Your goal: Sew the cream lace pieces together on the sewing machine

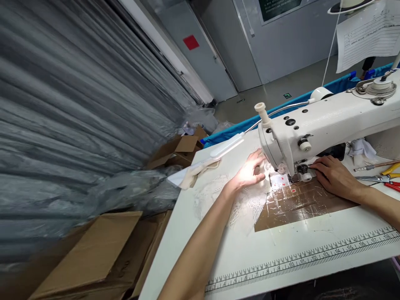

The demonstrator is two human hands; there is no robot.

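A white sewing machine (pixel 325 125) stands on a white table (pixel 281 254). White lace fabric (pixel 240 204) lies under its needle area and spreads toward me. My left hand (pixel 250 171) rests on the lace just left of the presser foot, brightly lit by the lamp, fingers curled down on the cloth. My right hand (pixel 334 175) lies flat on the table to the right of the needle, fingers pointing at the presser foot. A brown taped patch (pixel 300 204) covers the table in front of the needle.
Scissors and pliers with red and yellow handles (pixel 387 177) lie at the right edge. A printed ruler (pixel 312 256) runs along the table's near edge. Cardboard boxes (pixel 93 254) stand on the floor to the left. A paper sheet (pixel 368 35) hangs above the machine.
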